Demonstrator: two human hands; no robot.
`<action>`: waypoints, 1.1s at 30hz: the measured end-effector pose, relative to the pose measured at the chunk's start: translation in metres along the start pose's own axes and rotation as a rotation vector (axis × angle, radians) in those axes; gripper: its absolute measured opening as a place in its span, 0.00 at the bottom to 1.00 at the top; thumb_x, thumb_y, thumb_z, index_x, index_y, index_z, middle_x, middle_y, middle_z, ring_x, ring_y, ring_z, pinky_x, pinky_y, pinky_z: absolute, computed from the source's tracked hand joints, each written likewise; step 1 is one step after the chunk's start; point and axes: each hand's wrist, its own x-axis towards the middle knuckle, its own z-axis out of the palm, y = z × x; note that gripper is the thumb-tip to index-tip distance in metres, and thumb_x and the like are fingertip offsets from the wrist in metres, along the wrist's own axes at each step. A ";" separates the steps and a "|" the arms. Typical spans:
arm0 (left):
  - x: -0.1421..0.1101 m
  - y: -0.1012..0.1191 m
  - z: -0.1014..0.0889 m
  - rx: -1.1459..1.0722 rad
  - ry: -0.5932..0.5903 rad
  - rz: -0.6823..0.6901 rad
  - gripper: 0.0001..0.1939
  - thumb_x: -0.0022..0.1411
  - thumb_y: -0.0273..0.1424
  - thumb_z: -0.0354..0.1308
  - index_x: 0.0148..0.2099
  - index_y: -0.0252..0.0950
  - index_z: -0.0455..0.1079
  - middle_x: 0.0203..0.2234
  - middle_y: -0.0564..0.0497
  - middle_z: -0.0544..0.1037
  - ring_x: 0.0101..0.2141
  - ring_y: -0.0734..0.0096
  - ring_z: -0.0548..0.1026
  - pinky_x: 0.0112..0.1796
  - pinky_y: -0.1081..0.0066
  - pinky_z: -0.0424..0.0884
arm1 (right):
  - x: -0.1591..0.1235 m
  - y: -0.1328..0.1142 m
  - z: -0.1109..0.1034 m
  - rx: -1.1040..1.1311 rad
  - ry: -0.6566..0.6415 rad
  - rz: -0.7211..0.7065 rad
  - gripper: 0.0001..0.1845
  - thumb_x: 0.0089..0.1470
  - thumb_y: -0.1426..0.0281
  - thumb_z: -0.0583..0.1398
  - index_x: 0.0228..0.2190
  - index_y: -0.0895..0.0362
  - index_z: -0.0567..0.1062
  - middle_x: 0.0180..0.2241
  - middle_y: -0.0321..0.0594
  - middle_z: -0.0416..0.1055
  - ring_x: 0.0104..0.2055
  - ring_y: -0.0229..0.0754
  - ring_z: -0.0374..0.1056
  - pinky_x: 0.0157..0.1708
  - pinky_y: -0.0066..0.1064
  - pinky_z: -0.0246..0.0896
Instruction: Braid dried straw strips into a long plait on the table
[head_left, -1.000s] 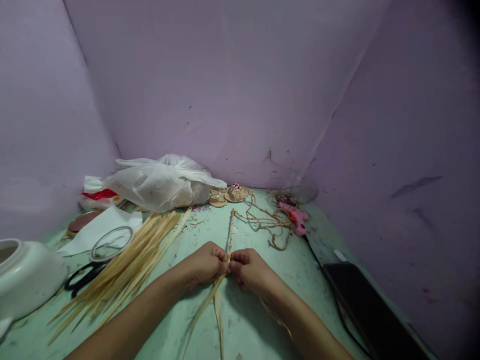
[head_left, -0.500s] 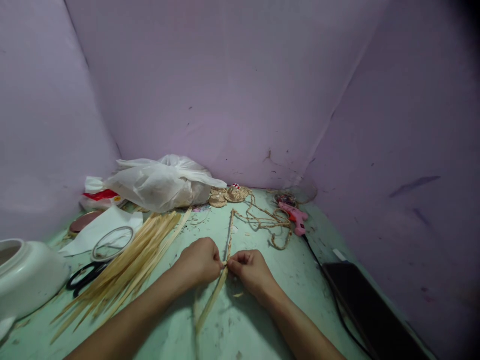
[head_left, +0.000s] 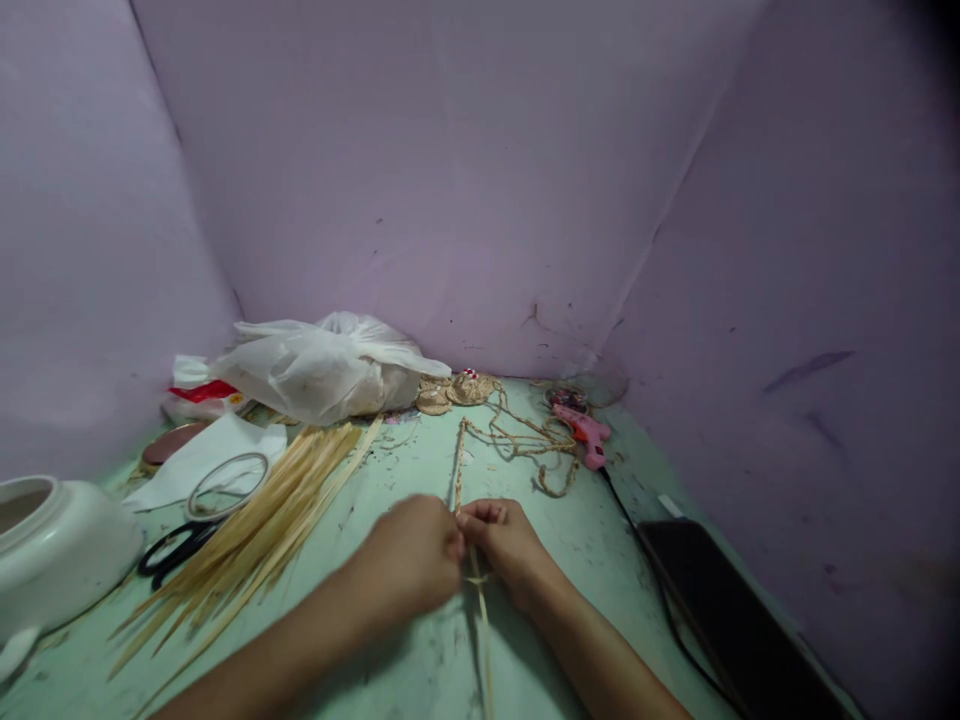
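A thin braid of straw-coloured fibre (head_left: 460, 465) runs down the middle of the green table to my two hands. My right hand (head_left: 504, 540) pinches the braid at its near end, thumb against forefinger. Close beside it, my left hand (head_left: 424, 550) is curled shut at the loose strands, slightly blurred, its fingertips partly hidden. Below the hands, pale loose strands (head_left: 484, 625) hang toward me. From the braid's far end, a longer tangled length of braided cord (head_left: 517, 440) spreads to the right.
Left of my arm lie a bundle of flat dry strips (head_left: 277, 520), black-handled scissors (head_left: 176, 552) and a white pot (head_left: 67, 550). At the back are a white plastic bag (head_left: 330, 370) and woven straw pieces (head_left: 469, 388). A pink glue gun (head_left: 589, 435) and black phone (head_left: 720, 610) lie right.
My left hand has moved slightly right and toward me, against the right hand's fingers. The loose strands have swung from lower left to nearly straight down. My right hand keeps its pinch.
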 end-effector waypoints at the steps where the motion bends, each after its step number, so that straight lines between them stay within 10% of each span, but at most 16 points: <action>1: 0.005 -0.003 -0.009 -0.029 0.045 -0.010 0.07 0.45 0.27 0.51 0.23 0.32 0.69 0.18 0.47 0.71 0.22 0.70 0.69 0.26 0.73 0.59 | 0.000 -0.001 -0.001 -0.012 -0.016 -0.014 0.10 0.32 0.67 0.60 0.13 0.62 0.69 0.11 0.33 0.61 0.15 0.28 0.51 0.17 0.23 0.42; 4: 0.018 -0.011 -0.018 -0.408 -0.030 -0.243 0.16 0.46 0.26 0.48 0.39 0.31 0.67 0.15 0.53 0.69 0.13 0.76 0.64 0.18 0.76 0.56 | -0.001 -0.003 -0.004 -0.037 -0.063 -0.043 0.11 0.34 0.66 0.60 0.14 0.62 0.69 0.13 0.34 0.62 0.15 0.28 0.51 0.17 0.23 0.41; 8: 0.028 -0.018 0.003 -0.781 -0.317 -0.250 0.07 0.41 0.24 0.48 0.26 0.29 0.66 0.15 0.52 0.67 0.13 0.78 0.64 0.14 0.78 0.55 | 0.001 -0.003 -0.008 -0.043 -0.197 -0.059 0.10 0.37 0.67 0.59 0.15 0.62 0.68 0.14 0.36 0.64 0.17 0.30 0.55 0.19 0.23 0.44; 19: 0.038 -0.025 0.025 -0.223 0.040 -0.151 0.04 0.36 0.23 0.50 0.14 0.32 0.60 0.07 0.58 0.54 0.14 0.82 0.54 0.17 0.77 0.45 | -0.011 -0.002 -0.010 -0.978 0.048 -0.430 0.10 0.43 0.77 0.52 0.23 0.61 0.73 0.22 0.41 0.71 0.24 0.35 0.61 0.22 0.24 0.44; 33: 0.032 -0.026 0.033 -0.631 -0.149 -0.112 0.04 0.36 0.24 0.44 0.14 0.34 0.55 0.07 0.59 0.50 0.12 0.84 0.45 0.16 0.75 0.39 | -0.023 -0.006 -0.009 -1.172 0.160 -0.391 0.10 0.46 0.75 0.52 0.24 0.59 0.73 0.23 0.44 0.72 0.24 0.36 0.64 0.21 0.26 0.41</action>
